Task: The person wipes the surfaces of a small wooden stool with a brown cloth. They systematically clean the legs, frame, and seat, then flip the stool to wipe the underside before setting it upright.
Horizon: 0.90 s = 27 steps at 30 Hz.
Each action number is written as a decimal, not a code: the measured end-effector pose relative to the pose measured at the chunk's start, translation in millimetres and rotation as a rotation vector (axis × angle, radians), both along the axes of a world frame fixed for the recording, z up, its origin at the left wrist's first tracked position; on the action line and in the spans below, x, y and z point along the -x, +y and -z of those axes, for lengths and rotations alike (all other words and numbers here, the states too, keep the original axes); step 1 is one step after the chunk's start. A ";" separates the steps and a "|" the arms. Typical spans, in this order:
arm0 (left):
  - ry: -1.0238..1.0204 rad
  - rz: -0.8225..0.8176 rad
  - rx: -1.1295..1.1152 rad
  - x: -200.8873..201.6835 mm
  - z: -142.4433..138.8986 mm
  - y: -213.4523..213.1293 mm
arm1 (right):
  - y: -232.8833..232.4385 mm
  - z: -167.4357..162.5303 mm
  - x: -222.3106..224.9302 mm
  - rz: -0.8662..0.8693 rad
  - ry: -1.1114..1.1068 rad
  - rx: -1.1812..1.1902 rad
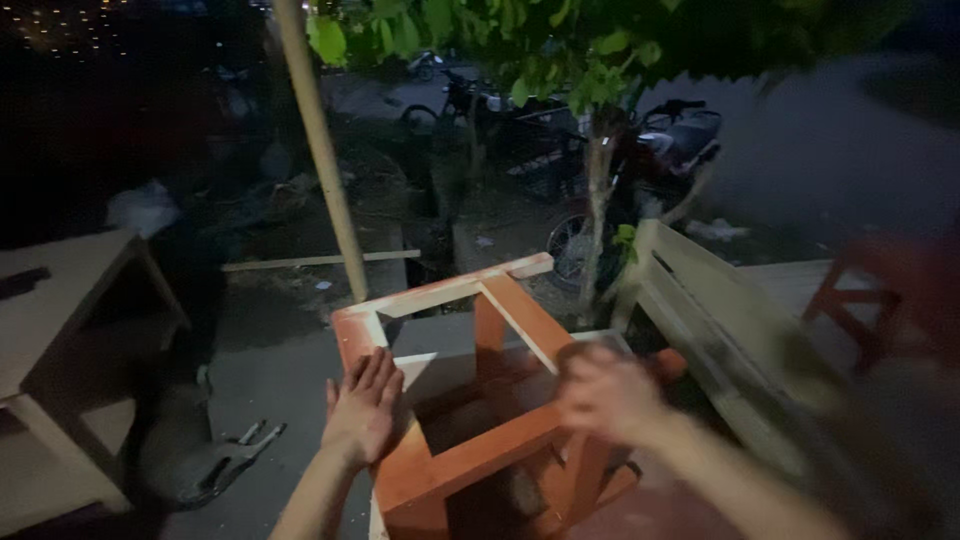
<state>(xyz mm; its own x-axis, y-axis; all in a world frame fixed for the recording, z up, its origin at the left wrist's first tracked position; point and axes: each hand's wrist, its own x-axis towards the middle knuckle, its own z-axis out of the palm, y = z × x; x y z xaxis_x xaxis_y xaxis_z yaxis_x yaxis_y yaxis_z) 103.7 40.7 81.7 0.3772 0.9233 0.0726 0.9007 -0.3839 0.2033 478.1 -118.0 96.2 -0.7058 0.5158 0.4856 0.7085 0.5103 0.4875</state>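
Both forearms reach up from the bottom edge toward an orange-painted wooden frame (480, 400), an open box of rails and posts, perhaps a stool or small table turned over, standing on pale boards just ahead. Far left, a pale wooden table (60, 300) stands apart from the work, and a metal hand tool (225, 460), which looks like pliers or a clamp, lies on the grey ground between that table and the frame. Next comes the left hand (362, 410), laid flat on the frame's near left corner with fingers straight and together, pressing and not gripping anything. A slanting pole (320, 150) rises behind the frame. On the frame's right side, the right hand (605, 392) is blurred by motion; it seems curled over the upper rail, but whether it is closed on the wood or on some small thing cannot be told. Right of it stands a pale wooden bench (720, 320), with parked motorcycles (650, 160) and a thin tree trunk (598, 190) behind. By the look of it, the frame is being steadied while its right side is worked; any next move needs that left palm kept firm so the frame does not rock.
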 end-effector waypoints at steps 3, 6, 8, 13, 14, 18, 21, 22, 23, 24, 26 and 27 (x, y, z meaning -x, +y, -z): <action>-0.005 -0.024 0.049 0.5 -5.9 -6.0 | -2.6 -6.3 72.5 0.156 0.243 0.266; 0.040 -0.016 0.035 -0.7 -16.0 -10.1 | -4.9 -10.6 88.1 0.100 0.211 0.184; 0.013 -0.033 0.106 -0.3 -20.4 -13.6 | -5.1 -7.9 67.7 0.321 0.229 0.429; -0.019 -0.037 0.066 0.1 -22.7 -18.1 | -7.0 8.0 -56.3 0.599 0.099 0.346; -0.026 -0.031 0.062 0.5 -22.4 -17.8 | -8.8 12.2 -83.2 0.726 0.176 0.394; -0.043 -0.025 0.065 0.2 -20.7 -13.9 | -1.2 14.8 -169.4 1.015 0.308 0.424; -0.038 -0.035 0.057 -1.3 -18.9 -10.8 | -8.5 -1.9 -208.5 0.832 0.139 0.294; -0.032 -0.040 0.056 -2.1 -18.0 -10.0 | -8.2 -10.1 -212.7 0.827 0.164 0.284; -0.026 -0.046 0.056 -2.9 -16.9 -9.5 | -8.5 -21.1 -214.7 0.937 0.406 0.397; -0.012 -0.047 0.050 -3.6 -16.0 -8.8 | -4.2 -31.3 -211.0 1.010 0.578 0.329; 0.015 -0.052 0.039 -4.1 -14.6 -7.2 | 10.6 -55.1 -197.0 1.141 0.920 0.187; 0.002 -0.038 0.037 -3.9 -14.2 -6.5 | 15.9 -70.9 -192.9 1.010 1.023 0.058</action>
